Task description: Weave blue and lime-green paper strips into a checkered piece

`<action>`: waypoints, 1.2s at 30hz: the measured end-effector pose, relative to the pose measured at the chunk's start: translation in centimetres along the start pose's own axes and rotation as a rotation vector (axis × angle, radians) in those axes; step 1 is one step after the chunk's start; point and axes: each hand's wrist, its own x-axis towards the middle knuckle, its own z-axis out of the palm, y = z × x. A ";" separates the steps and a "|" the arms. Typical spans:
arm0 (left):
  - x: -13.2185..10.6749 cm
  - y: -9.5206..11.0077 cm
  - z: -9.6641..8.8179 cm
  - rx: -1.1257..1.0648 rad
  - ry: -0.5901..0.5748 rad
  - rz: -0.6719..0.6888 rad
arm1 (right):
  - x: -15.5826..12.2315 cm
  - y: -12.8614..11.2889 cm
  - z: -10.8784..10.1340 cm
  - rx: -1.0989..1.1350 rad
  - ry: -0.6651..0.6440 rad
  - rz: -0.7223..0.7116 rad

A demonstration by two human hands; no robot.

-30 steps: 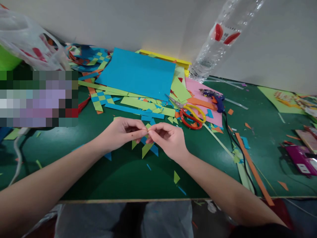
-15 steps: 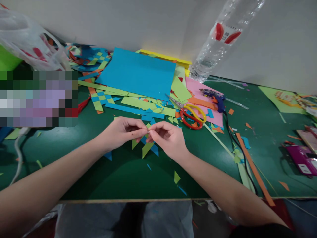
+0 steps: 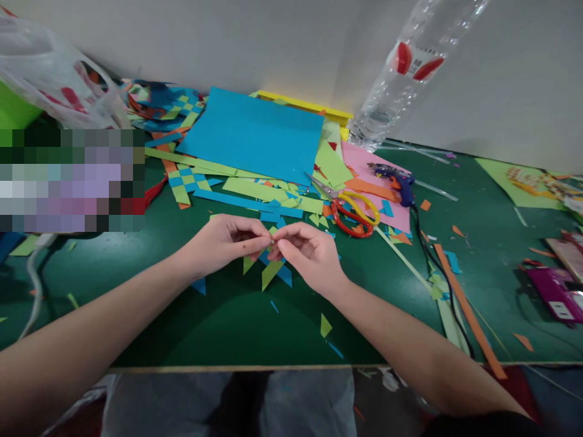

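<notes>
My left hand [image 3: 228,244] and my right hand [image 3: 313,254] meet fingertip to fingertip above the middle of the green table. Between the left thumb and forefinger is a tiny pale, shiny thing, too small to name. The right forefinger touches it, and the right thumb stands slightly off. Beneath the fingers a woven blue and green paper piece [image 3: 272,274] with pointed ends lies partly hidden. Scissors [image 3: 355,213] with red and yellow handles rest just beyond my right hand.
A blue paper sheet [image 3: 255,136] lies on paper strips at the back. A glue gun [image 3: 401,182] sits on pink paper, its black cord [image 3: 444,267] running forward. A plastic bottle [image 3: 396,85] leans at the wall. A white cable [image 3: 31,285] is left, a purple box [image 3: 553,291] right.
My right thumb has lifted a little away from the tiny thing at the fingertips. The left hand and everything on the table look the same.
</notes>
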 end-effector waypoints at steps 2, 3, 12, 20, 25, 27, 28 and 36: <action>0.0 -0.2 -0.1 -0.006 -0.004 0.007 | 0.0 0.0 0.1 0.003 0.014 -0.007; 0.0 -0.3 -0.1 -0.009 -0.006 0.013 | 0.0 0.0 0.1 0.008 0.019 -0.011; 0.0 -0.1 -0.1 -0.010 0.004 0.008 | 0.2 0.0 0.1 0.039 0.019 0.003; 0.1 -0.1 0.1 0.047 0.044 -0.028 | -0.1 -0.3 0.1 -0.301 0.082 -0.198; 0.0 0.0 0.0 0.085 0.072 -0.037 | 0.1 -0.7 -0.4 -0.497 0.112 -0.380; -0.1 0.1 -0.3 0.111 0.112 -0.037 | 0.4 -0.9 -0.9 -0.589 0.141 -0.489; -0.2 0.1 -0.5 0.130 0.137 -0.030 | 0.6 -1.0 -1.2 -0.637 0.155 -0.534; -0.1 -1.0 -1.0 0.548 0.231 0.196 | 2.2 -1.0 -4.1 -1.010 0.250 -0.595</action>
